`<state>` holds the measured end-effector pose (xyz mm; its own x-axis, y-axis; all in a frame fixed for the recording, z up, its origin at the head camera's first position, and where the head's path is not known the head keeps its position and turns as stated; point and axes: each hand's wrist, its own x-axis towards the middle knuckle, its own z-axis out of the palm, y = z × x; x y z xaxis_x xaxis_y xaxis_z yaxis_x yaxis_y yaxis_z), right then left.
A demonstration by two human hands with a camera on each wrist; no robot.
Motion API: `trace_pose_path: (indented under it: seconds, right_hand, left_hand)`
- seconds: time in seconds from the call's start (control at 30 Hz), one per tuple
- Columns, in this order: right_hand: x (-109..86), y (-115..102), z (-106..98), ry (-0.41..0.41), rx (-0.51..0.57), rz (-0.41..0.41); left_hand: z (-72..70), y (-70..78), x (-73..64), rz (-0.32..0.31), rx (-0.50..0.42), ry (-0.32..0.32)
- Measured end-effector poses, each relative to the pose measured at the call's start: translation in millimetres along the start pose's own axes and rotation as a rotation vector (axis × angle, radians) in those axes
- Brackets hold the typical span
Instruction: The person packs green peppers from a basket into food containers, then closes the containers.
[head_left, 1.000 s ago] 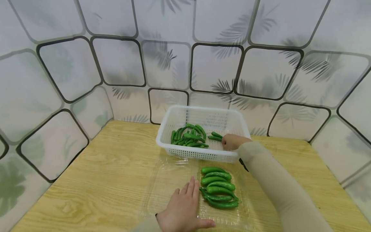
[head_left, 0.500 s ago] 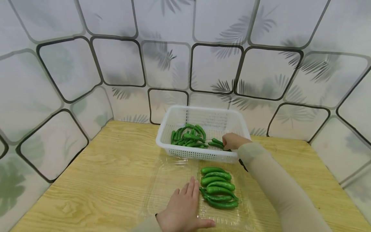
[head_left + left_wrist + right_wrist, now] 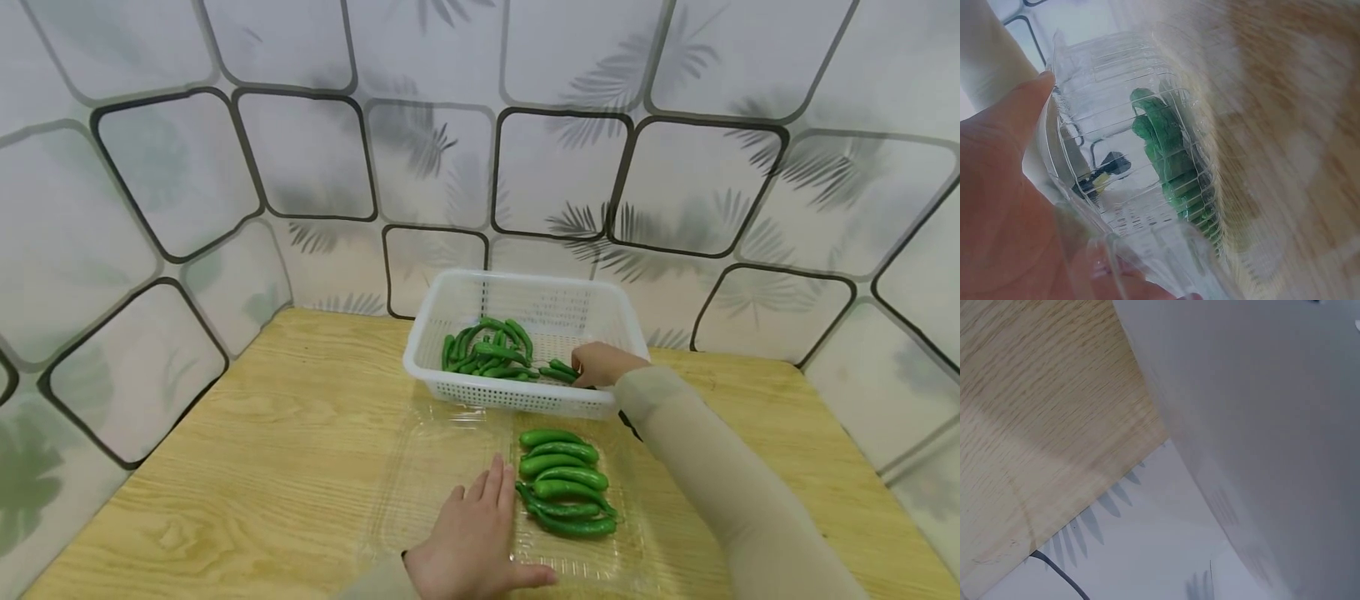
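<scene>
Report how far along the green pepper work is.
Apparently done: curved green peppers lined up in the clear plastic clamshell. In hand: the right hand is at other green peppers inside the white perforated plastic basket; grip hidden. Likely left: the heap of slim green peppers at the basket's left end.

**Pale beige down to the cuffs**

Wears a long, plain right sleeve (image 3: 720,475) in pale beige, lightly creased, ending in a broad cuff (image 3: 649,390) at the near right corner of the white basket (image 3: 517,395). Shows a narrow black strap (image 3: 630,426) beneath that cuff. Has a beige left sleeve (image 3: 381,582) too, nearer than the basket, with a small black edge (image 3: 405,557) at its end.
</scene>
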<state>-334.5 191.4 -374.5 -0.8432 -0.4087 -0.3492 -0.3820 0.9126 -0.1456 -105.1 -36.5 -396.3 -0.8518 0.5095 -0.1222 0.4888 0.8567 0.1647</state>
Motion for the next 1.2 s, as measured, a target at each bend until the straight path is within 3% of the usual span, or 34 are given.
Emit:
trace_pose_path:
  seconds: [0.3,0.5,0.77,1.0,1.2]
  right_hand:
    - [1.2,-0.3,3.7,0.016,0.013,0.024]
    - [3.3,4.8,4.9,-0.01,0.0,0.029]
    - [1.6,5.6,3.1,-0.015,-0.013,-0.009]
    - [-6.2,-1.2,4.3,-0.06,0.014,0.013]
    - [-9.8,-6.0,1.3,-0.072,-0.026,-0.025]
  left_hand:
    - [0.7,-2.5,1.7,-0.014,0.001,-0.029]
    - [1.8,-2.2,-0.4,-0.012,0.04,0.0]
    - [-0.8,-2.0,-0.1,-0.021,0.086,0.02]
    - [-1.8,-0.7,-2.2,-0.027,0.075,0.0]
    - [-5.4,-0.7,-3.1,-0.035,0.077,-0.011]
